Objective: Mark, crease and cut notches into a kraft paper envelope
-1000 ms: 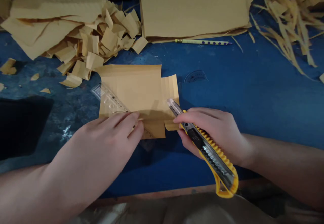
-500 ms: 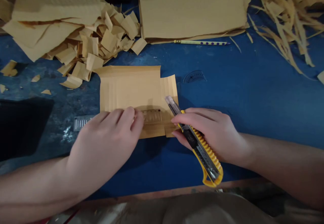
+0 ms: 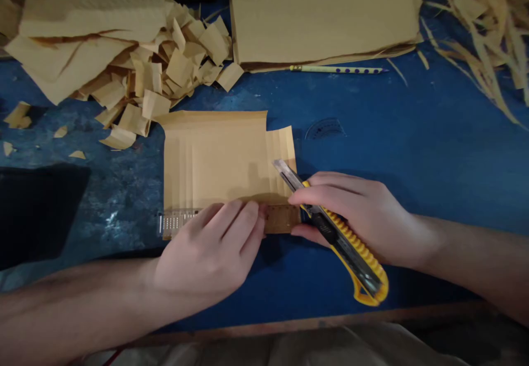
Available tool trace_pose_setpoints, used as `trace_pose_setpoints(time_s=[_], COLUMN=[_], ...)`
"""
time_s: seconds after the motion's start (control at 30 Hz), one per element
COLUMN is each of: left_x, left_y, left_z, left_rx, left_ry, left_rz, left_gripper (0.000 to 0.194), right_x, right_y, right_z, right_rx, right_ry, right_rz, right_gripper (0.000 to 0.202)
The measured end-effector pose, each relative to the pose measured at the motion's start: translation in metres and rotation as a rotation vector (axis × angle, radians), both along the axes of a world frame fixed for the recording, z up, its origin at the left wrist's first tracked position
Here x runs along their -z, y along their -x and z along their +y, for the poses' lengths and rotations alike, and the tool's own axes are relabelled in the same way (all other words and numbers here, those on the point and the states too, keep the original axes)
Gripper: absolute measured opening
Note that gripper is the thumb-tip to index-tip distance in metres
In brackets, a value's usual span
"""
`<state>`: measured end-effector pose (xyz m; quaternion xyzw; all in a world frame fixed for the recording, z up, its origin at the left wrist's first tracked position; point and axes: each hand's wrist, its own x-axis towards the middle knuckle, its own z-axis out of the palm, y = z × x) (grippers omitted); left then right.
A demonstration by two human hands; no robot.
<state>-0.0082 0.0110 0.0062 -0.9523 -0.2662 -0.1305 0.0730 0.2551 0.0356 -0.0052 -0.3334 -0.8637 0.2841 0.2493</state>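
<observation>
A creased piece of brown paper (image 3: 225, 156) with notched corners lies flat on the blue table. Across its near edge runs a clear ruler (image 3: 177, 221), its middle covered by my left hand (image 3: 210, 247), whose fingers are bent and closed on it. My right hand (image 3: 359, 211) grips a yellow snap-off utility knife (image 3: 345, 245), thumb and fingers around the body. The knife's blade is out, pointing up and left over the paper's right flap. My right fingertips are close to the ruler's right end; whether they touch it I cannot tell.
Behind the paper are a heap of cut paper scraps (image 3: 182, 63), a stack of brown sheets (image 3: 326, 19) and a yellow pencil (image 3: 339, 70). A clear protractor (image 3: 325, 128) lies right of the paper. Shredded strips (image 3: 483, 35) sit far right, a dark flat object (image 3: 39, 211) at left.
My left hand has moved right and towards me, bringing the ruler from across the paper down to its near edge. My right hand still holds the knife, shifted slightly right in view.
</observation>
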Motion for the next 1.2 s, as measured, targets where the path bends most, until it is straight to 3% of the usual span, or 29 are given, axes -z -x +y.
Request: trace_pose_setpoints(time_s=[0.2,0.67,1.2], left_x=[0.001,-0.004,0.0], left_y=[0.002,0.005,0.005], left_z=[-0.003,-0.002,-0.002], left_rx=[-0.002,0.025,0.029], left_ry=[0.048,0.154,0.165], left_rz=[-0.022,-0.019,-0.015], left_gripper=[0.021,0.023,0.021], right_x=[0.007,0.002,0.003], right_y=[-0.008,-0.015,-0.016], right_z=[0.005,0.005,0.005], right_rx=[-0.065,-0.058,-0.053], right_ry=[-0.042,-0.053,-0.061], right_rz=[0.015,-0.044,-0.067], right_gripper=[0.019,0.015,0.016])
